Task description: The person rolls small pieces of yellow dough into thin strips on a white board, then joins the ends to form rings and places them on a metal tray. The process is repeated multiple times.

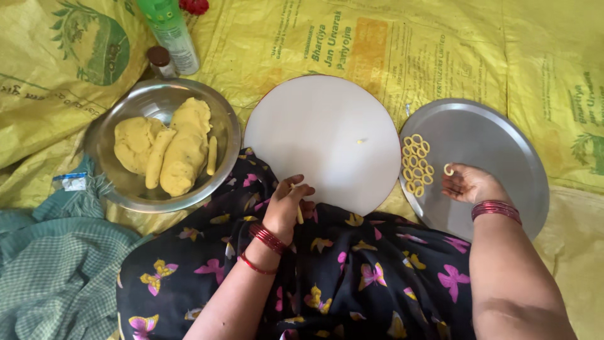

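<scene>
The right hand holds one dough ring at its fingertips over the steel plate, just beside the cluster of rings (laid touching one another). The left hand pinches a dough strip at the white round board edge.

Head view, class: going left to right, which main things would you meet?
Green checked cloth → steel bowl of dough → left hand → round white board → dough rings → right hand → steel plate
</scene>
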